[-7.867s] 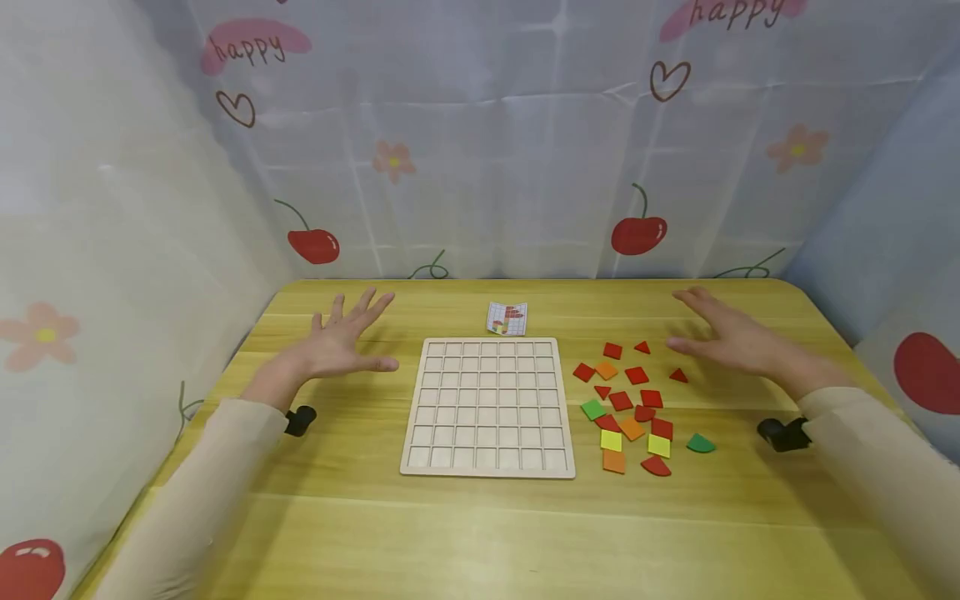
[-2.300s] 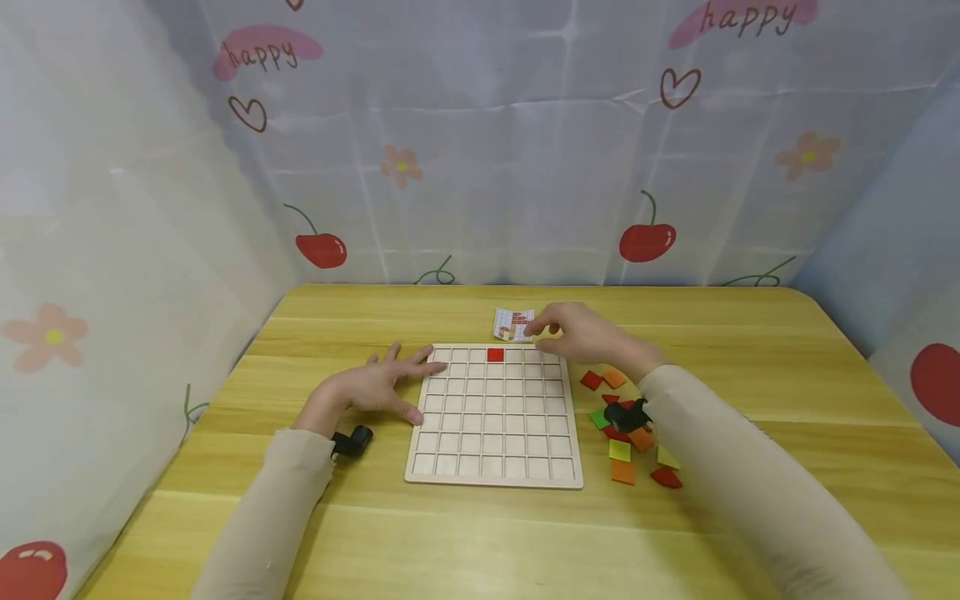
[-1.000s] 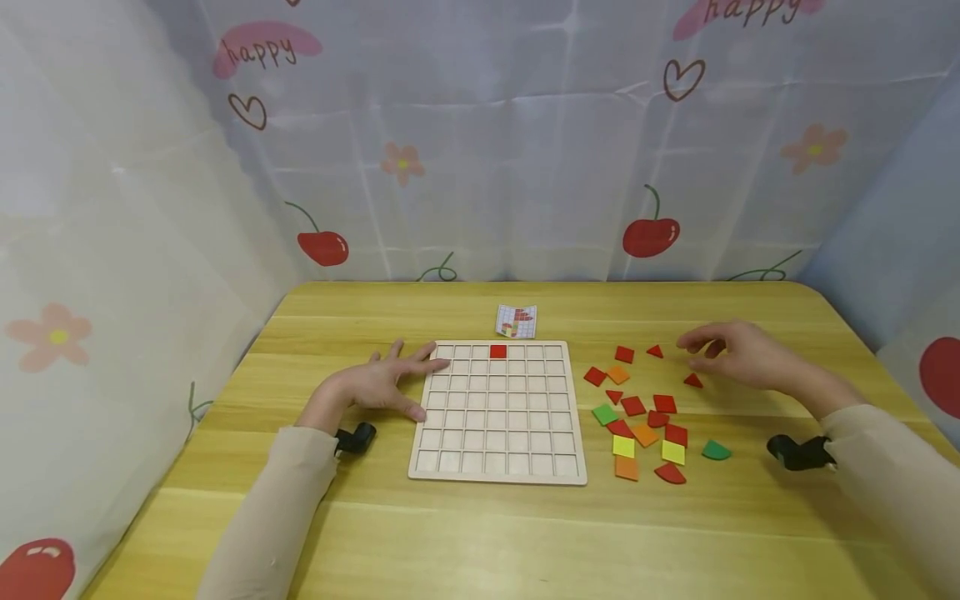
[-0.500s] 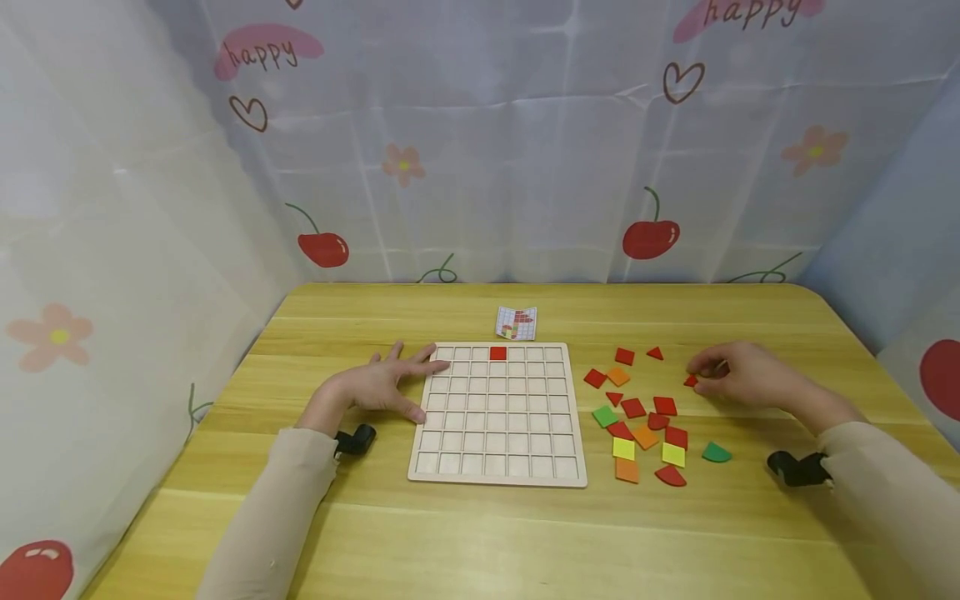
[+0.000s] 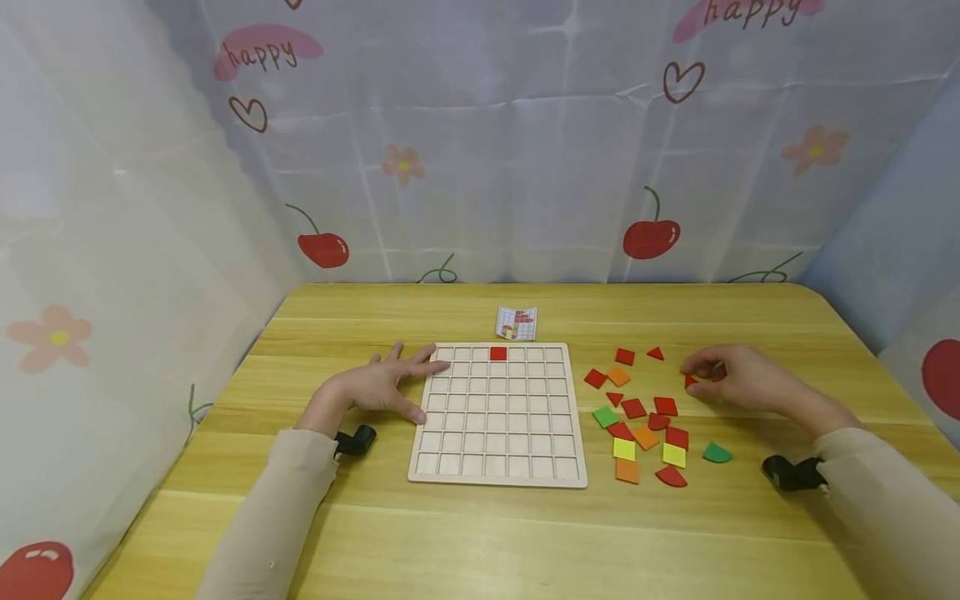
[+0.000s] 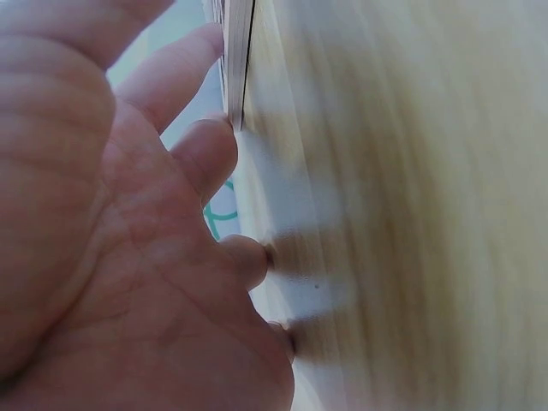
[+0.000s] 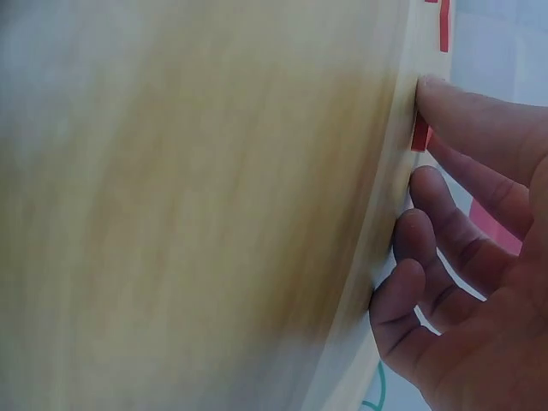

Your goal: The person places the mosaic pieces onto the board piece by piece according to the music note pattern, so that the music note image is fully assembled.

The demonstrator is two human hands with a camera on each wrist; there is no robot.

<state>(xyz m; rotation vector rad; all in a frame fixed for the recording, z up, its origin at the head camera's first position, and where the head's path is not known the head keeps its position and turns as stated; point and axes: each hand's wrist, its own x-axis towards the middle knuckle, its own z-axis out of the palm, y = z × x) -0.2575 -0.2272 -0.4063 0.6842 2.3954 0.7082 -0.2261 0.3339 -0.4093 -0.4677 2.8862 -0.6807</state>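
Flat red triangular tile — pinched by the right hand, right of the beige wooden grid board; a shallow pinch could drop it. Left hand — spread wide at the board's edge.

matt wooden board, glossy wood-grained table

R hand pt. hides red tri; card details too sm.
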